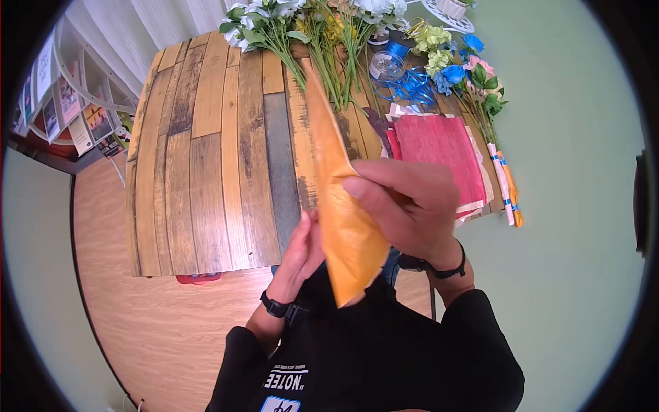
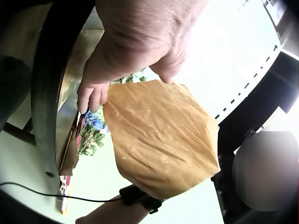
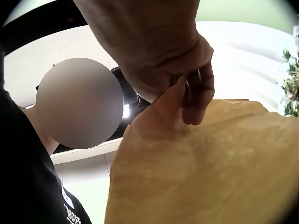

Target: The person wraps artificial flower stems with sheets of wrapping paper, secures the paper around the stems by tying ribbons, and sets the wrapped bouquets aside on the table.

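Note:
An orange-yellow sheet of paper (image 1: 353,240) is held up above the table's front edge, creased and seen nearly edge-on in the head view. My right hand (image 1: 420,209) pinches its edge between thumb and fingers; the right wrist view shows this hand (image 3: 154,46) above the broad paper (image 3: 201,163). On the paper's other side is my left hand (image 1: 296,254), thumb pointing up, with some fingers hidden. In the left wrist view that hand (image 2: 135,46) lies along the upper edge of the paper (image 2: 161,135), fingers loosely extended; how firmly it touches is unclear.
The wooden table (image 1: 206,165) carries white and yellow flowers (image 1: 329,31) at the back, blue ribbon (image 1: 412,86), and a stack of red paper (image 1: 439,154) at the right. A wrapped bouquet (image 1: 506,182) lies at the right edge. A magazine rack (image 1: 82,117) stands left.

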`<state>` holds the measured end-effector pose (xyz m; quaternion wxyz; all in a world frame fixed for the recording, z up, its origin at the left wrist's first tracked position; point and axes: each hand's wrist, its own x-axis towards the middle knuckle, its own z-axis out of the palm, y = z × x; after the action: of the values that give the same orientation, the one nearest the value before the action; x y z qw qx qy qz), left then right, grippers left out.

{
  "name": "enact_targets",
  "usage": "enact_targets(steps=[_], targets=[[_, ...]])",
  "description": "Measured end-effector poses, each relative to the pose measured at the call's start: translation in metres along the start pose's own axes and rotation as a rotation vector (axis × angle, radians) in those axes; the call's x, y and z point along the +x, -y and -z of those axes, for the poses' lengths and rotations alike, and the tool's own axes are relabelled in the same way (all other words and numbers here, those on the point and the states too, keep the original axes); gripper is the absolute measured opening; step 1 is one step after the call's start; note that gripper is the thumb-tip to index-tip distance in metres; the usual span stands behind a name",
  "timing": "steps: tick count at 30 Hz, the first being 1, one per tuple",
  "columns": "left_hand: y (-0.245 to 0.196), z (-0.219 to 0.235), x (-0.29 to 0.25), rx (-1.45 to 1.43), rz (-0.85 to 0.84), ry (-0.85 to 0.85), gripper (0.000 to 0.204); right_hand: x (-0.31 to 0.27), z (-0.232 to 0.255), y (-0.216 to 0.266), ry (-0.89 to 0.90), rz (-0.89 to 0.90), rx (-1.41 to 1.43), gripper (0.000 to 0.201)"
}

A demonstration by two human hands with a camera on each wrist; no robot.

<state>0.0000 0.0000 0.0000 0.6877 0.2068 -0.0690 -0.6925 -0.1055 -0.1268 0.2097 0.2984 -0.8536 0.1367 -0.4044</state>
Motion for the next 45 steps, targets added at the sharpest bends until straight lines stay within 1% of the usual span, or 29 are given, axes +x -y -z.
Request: enact_targets(steps=[2,3,5,6,9,10,11,13,14,15,16,17,18,19,20,21,23,24,25,27,30,34,36,38,39,40,42,44,45], targets=[[-0.006,0.012,-0.013,-0.166,0.026,-0.020,0.072,0.002,-0.012,-0.001,0.016,-0.080,0.099,0.016],[-0.011,0.018,-0.017,-0.161,0.029,-0.021,0.072,0.002,-0.019,-0.003,0.010,-0.081,0.100,0.016],[-0.020,0.018,-0.024,-0.138,-0.003,-0.063,0.072,0.001,-0.029,-0.007,-0.061,-0.184,0.282,0.018],[-0.021,0.012,-0.032,-0.112,-0.036,-0.115,0.071,0.000,-0.032,-0.011,-0.059,-0.182,0.283,0.018],[-0.018,0.014,-0.041,-0.098,-0.070,-0.131,0.070,-0.005,-0.040,-0.022,-0.126,-0.178,0.377,0.018],[-0.020,0.012,-0.041,-0.195,-0.124,-0.071,0.067,-0.008,-0.042,-0.026,-0.193,-0.222,0.450,0.018],[-0.024,0.014,-0.040,-0.197,-0.133,-0.081,0.067,-0.012,-0.043,-0.029,-0.260,-0.270,0.522,0.019],[-0.036,0.023,-0.040,0.070,-0.266,-0.300,0.060,-0.024,-0.046,-0.039,-0.279,-0.349,0.566,0.021],[-0.047,0.022,-0.039,0.158,-0.327,-0.375,0.051,-0.034,-0.049,-0.050,-0.312,-0.430,0.546,0.021],[-0.056,0.020,-0.040,0.154,-0.331,-0.382,0.051,-0.045,-0.052,-0.062,-0.344,-0.509,0.525,0.022],[-0.064,0.020,-0.041,0.299,-0.393,-0.491,0.043,-0.058,-0.053,-0.072,-0.337,-0.512,0.529,0.022],[-0.070,0.023,-0.044,0.444,-0.450,-0.604,0.034,-0.075,-0.052,-0.082,-0.298,-0.598,0.487,0.022],[-0.074,0.029,-0.048,0.440,-0.448,-0.617,0.034,-0.093,-0.054,-0.091,-0.258,-0.687,0.444,0.022],[-0.078,0.037,-0.052,0.600,-0.440,-0.668,0.030,-0.112,-0.059,-0.103,-0.251,-0.698,0.448,0.022],[-0.079,0.041,-0.054,0.763,-0.427,-0.713,0.026,-0.132,-0.064,-0.116,-0.219,-0.811,0.405,0.023],[-0.078,0.040,-0.055,0.763,-0.417,-0.722,0.026,-0.148,-0.067,-0.124,-0.186,-0.923,0.360,0.024],[-0.078,0.038,-0.058,1.006,-0.320,-0.763,0.022,-0.159,-0.066,-0.124,-0.150,-0.964,0.307,0.025],[-0.076,0.054,-0.059,1.106,-0.287,-0.761,0.023,-0.161,-0.064,-0.126,-0.142,-0.980,0.266,0.025],[-0.075,0.054,-0.059,1.114,-0.272,-0.768,0.023,-0.159,-0.062,-0.125,-0.131,-0.996,0.226,0.026],[-0.074,0.053,-0.056,1.178,-0.339,-0.789,0.025,-0.158,-0.060,-0.127,-0.110,-1.011,0.226,0.029],[-0.076,0.048,-0.053,1.308,-0.312,-0.890,0.028,-0.162,-0.058,-0.136,-0.084,-1.043,0.261,0.030],[-0.075,0.044,-0.054,1.292,-0.315,-0.892,0.029,-0.157,-0.051,-0.132,0.030,-1.032,0.168,0.032],[-0.077,0.037,-0.052,1.423,-0.277,-0.952,0.030,-0.159,-0.050,-0.135,0.075,-1.045,0.155,0.032],[-0.083,0.035,-0.051,1.389,-0.243,-0.940,0.030,-0.168,-0.056,-0.146,0.078,-0.847,0.055,0.033],[-0.085,0.034,-0.050,1.347,-0.215,-0.938,0.030,-0.170,-0.056,-0.150,0.074,-0.847,0.058,0.033],[-0.086,0.033,-0.050,1.351,-0.215,-0.942,0.030,-0.170,-0.057,-0.152,0.063,-0.882,0.067,0.034],[-0.086,0.030,-0.052,1.018,-0.406,-0.664,0.028,-0.168,-0.060,-0.151,0.064,-0.921,0.093,0.034],[-0.086,0.028,-0.056,1.008,-0.396,-0.679,0.028,-0.158,-0.058,-0.141,-0.015,-1.063,0.159,0.037],[-0.086,0.027,-0.058,0.993,-0.387,-0.681,0.028,-0.158,-0.059,-0.140,0.001,-1.065,0.174,0.037]])
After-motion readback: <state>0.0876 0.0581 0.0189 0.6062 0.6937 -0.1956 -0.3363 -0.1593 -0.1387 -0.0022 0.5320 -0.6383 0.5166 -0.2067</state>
